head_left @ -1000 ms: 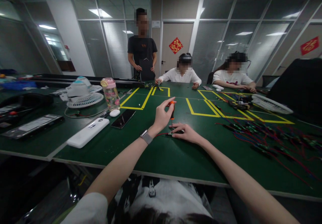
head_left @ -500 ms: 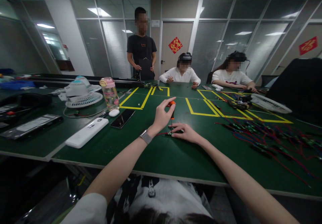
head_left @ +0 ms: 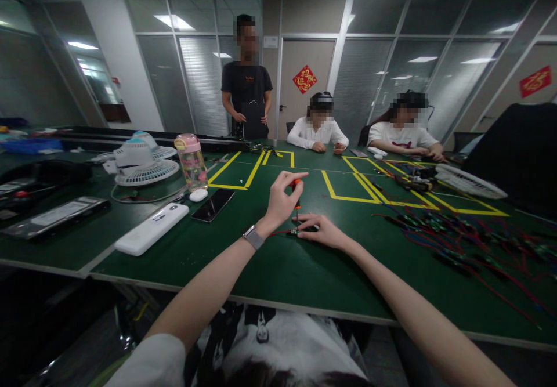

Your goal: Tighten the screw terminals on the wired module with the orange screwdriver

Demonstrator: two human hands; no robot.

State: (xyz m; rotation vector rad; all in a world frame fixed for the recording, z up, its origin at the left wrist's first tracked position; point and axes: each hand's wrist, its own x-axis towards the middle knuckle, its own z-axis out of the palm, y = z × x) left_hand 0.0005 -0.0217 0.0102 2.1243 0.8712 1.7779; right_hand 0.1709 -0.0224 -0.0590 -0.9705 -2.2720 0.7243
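My left hand is wrapped round the orange-and-black handle of a screwdriver, with the index finger stretched out past its top. The shaft stands upright, its tip down at a small green connector piece on the table. A red wire runs left from that piece and passes under my left wrist. My right hand rests on the table, its fingertips closed on the right side of the small piece. Something dark lies under the right fingers, mostly hidden.
Right of my hands spreads a tangle of red and blue wires with small green boards. On the left lie a black phone, a white power bank, a bottle and a fan. Several people are across the green table.
My left index finger has straightened and shifted over the screwdriver's top. The right hand stays in place. Across the table, the middle person's hand has moved inward.
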